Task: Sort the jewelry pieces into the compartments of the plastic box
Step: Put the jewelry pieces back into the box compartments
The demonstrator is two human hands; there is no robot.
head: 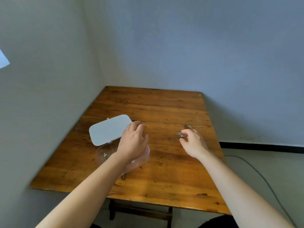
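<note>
A clear plastic box (102, 151) lies on the wooden table (164, 170) with its white lid (109, 130) swung open toward the far left. A few small metal pieces (105, 155) rest in its left compartment. My left hand (134, 142) hovers over the box with fingers spread, hiding most of its compartments. A small pile of silver jewelry (179, 133) lies on the table to the right. My right hand (194, 142) reaches to it, thumb and fingertips curled just at the pile; whether they pinch a piece is unclear.
The table stands in a corner, with walls close on the left and behind. A black cable (256, 170) runs across the floor on the right. A dark wooden stool or frame (139, 211) shows under the table's near edge.
</note>
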